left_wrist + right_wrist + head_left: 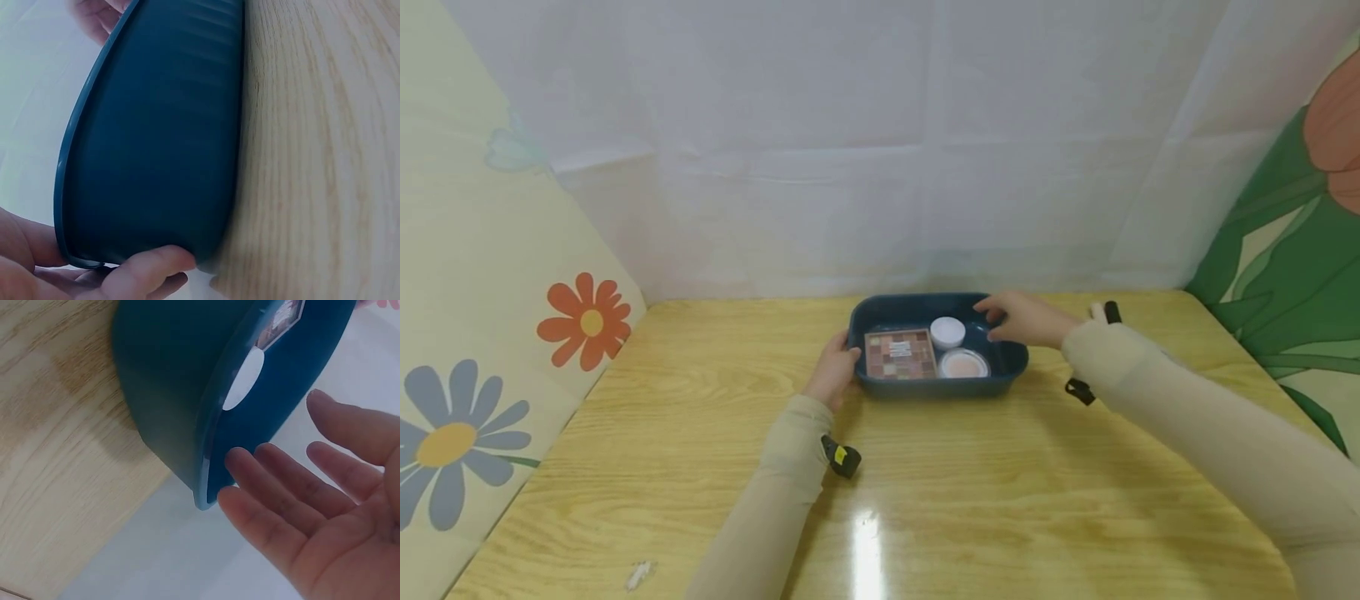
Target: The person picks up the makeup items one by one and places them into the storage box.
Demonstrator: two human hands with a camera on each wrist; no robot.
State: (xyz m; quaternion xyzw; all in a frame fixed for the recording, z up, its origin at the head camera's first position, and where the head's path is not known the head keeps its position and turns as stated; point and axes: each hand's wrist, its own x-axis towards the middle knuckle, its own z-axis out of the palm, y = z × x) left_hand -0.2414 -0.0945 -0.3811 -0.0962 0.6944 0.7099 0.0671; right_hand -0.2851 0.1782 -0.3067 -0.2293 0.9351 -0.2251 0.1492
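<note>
A dark blue plastic basin (925,388) stands on the wooden table. Inside it lie an eyeshadow palette (895,367) at the left, a round white jar (948,331) and, in front of the jar, a round clear-rimmed compact (963,364) with a pale pink face. My left hand (837,367) grips the basin's left end, thumb at the rim and fingers along the outer wall, as the left wrist view shows. Over the basin's right end hovers my right hand (1026,320), its fingers (281,506) spread and loosely bent with nothing between them.
Past my right sleeve, a small dark-and-pale object (1111,312) shows on the table (700,467). Behind the table hangs a white cloth (790,167). Flower-patterned panels stand on both sides. A small white mark (639,575) is at the table's front left.
</note>
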